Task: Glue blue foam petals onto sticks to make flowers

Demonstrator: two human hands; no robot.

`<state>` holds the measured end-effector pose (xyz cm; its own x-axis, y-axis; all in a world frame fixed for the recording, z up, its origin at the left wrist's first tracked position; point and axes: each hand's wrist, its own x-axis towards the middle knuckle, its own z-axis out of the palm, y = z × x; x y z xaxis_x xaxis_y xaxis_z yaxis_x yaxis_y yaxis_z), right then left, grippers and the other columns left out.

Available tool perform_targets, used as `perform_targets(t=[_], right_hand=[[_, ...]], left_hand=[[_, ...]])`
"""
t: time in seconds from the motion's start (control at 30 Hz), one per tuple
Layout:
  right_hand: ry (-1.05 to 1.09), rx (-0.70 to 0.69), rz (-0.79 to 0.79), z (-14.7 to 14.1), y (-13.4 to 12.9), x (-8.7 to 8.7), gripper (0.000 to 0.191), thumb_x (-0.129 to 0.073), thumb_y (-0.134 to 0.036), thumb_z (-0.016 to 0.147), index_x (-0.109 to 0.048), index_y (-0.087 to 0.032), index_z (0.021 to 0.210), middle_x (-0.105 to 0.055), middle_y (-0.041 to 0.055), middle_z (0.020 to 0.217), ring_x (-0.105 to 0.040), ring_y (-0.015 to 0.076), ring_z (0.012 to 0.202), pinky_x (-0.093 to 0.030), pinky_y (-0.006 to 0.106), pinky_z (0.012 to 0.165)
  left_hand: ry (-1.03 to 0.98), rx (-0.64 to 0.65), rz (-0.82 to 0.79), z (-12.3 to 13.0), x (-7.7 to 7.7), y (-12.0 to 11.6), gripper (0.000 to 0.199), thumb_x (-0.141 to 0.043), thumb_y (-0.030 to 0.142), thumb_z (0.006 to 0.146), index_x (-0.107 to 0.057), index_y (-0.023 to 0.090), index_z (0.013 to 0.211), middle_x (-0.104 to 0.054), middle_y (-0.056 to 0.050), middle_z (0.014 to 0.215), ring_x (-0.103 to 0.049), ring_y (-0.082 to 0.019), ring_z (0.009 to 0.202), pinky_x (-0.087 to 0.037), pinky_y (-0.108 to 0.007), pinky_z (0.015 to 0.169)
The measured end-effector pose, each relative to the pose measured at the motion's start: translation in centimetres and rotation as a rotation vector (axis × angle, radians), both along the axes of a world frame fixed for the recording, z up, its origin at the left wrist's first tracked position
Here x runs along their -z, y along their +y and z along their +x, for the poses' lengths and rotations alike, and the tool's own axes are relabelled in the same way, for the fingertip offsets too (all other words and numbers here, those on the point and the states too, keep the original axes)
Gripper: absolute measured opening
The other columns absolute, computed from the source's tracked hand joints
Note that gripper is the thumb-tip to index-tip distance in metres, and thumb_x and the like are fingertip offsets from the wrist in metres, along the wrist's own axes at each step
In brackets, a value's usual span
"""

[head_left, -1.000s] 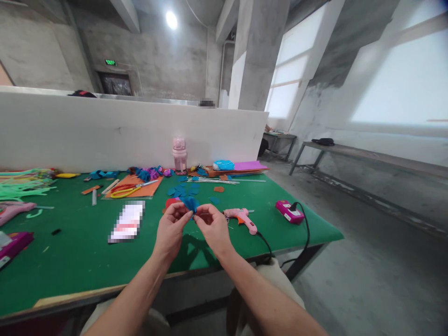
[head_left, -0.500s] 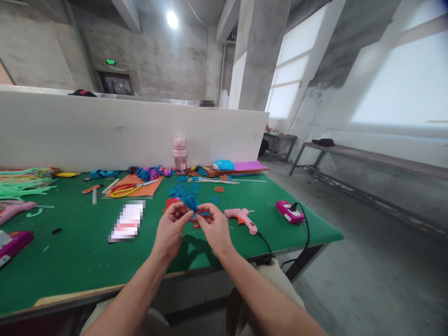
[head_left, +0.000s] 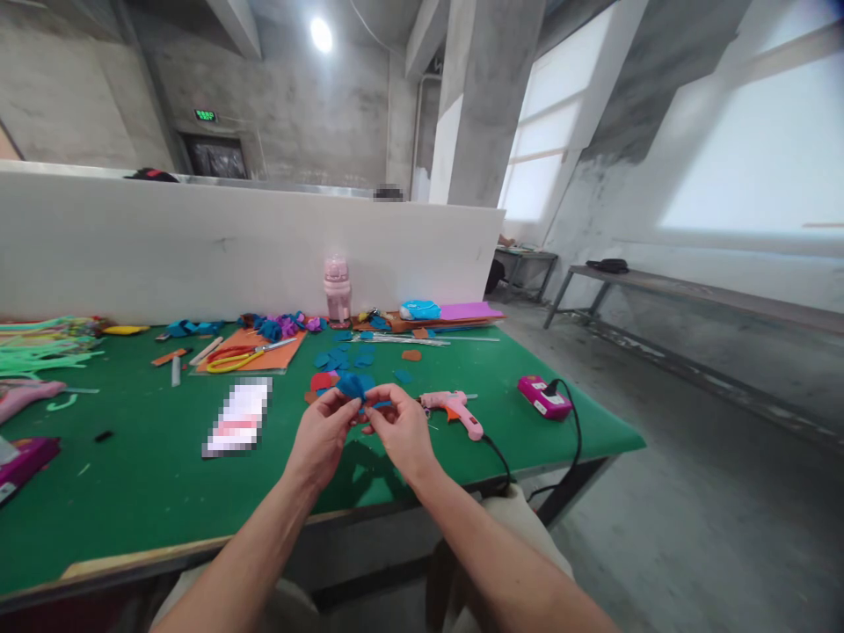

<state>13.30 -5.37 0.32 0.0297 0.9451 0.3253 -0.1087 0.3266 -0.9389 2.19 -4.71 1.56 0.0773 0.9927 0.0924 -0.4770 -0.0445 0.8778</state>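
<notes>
Above the green table [head_left: 158, 492], a small blue felt piece [head_left: 352, 385] is pinched between both hands. My left hand [head_left: 323, 435] grips its lower part with thumb and fingers. My right hand [head_left: 402, 432] closes on the same piece from the other side, its fingertips nearly touching the left ones. Blue cut pieces [head_left: 335, 359] and a red piece [head_left: 322, 381] lie just behind the hands. A pink glue gun [head_left: 462, 413] rests to the right of my right hand.
Yellow-handled scissors [head_left: 237, 359] lie on an orange sheet at the left. A pink bottle [head_left: 338, 294] stands by the white partition [head_left: 251, 246]. A magenta box [head_left: 544, 398] with a black cable is at the right. Green stems [head_left: 49, 356] lie far left.
The blue felt piece has tilted a little and looks lower and more bunched between my fingertips. Both hands stay nearly in place, and the view has shifted slightly.
</notes>
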Motion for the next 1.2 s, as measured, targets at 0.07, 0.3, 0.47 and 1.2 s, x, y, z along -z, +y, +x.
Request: perform_targets(t=[0.07,0.3,0.47,1.2], right_hand=[[0.031,-0.007,-0.026,0.0,0.1,0.0,0.018,-0.060,-0.023,0.070,-0.057,-0.018,0.087,-0.059,-0.0001,0.079,-0.062,0.0119,0.060,-0.054,0.025,0.055],[0.283,-0.126,-0.209,0.0,0.1,-0.7,0.026,-0.071,-0.026,0.059,-0.058,-0.014,0.077,-0.060,-0.0021,0.067,-0.060,0.0102,0.057,-0.051,0.022,0.056],[0.375,-0.176,-0.280,0.4,-0.1,-1.2,0.030,-0.075,-0.025,0.053,-0.059,-0.014,0.076,-0.062,-0.0025,0.065,-0.060,0.0092,0.057,-0.050,0.021,0.056],[-0.396,0.381,-0.080,11.9,2.2,-2.0,0.021,-0.053,-0.039,0.074,-0.056,-0.018,0.080,-0.059,0.0004,0.072,-0.056,0.0124,0.065,-0.044,0.025,0.060]], left_hand=[[-0.007,-0.009,0.006,0.0,0.0,0.0,0.022,-0.071,0.019,0.061,-0.063,0.014,0.080,-0.060,0.000,0.070,-0.053,-0.009,0.062,-0.043,-0.021,0.058],[0.009,0.025,0.023,-0.3,0.5,0.2,0.019,-0.071,0.020,0.062,-0.061,0.014,0.078,-0.059,0.000,0.070,-0.055,-0.010,0.064,-0.044,-0.022,0.060],[0.003,0.091,0.018,-0.6,0.7,0.4,0.016,-0.070,0.019,0.064,-0.061,0.014,0.076,-0.061,-0.001,0.071,-0.058,-0.011,0.065,-0.045,-0.024,0.062],[0.030,0.002,-0.026,-0.7,1.1,1.2,0.018,-0.073,0.020,0.059,-0.058,0.013,0.066,-0.056,0.001,0.063,-0.051,-0.008,0.060,-0.038,-0.020,0.055]])
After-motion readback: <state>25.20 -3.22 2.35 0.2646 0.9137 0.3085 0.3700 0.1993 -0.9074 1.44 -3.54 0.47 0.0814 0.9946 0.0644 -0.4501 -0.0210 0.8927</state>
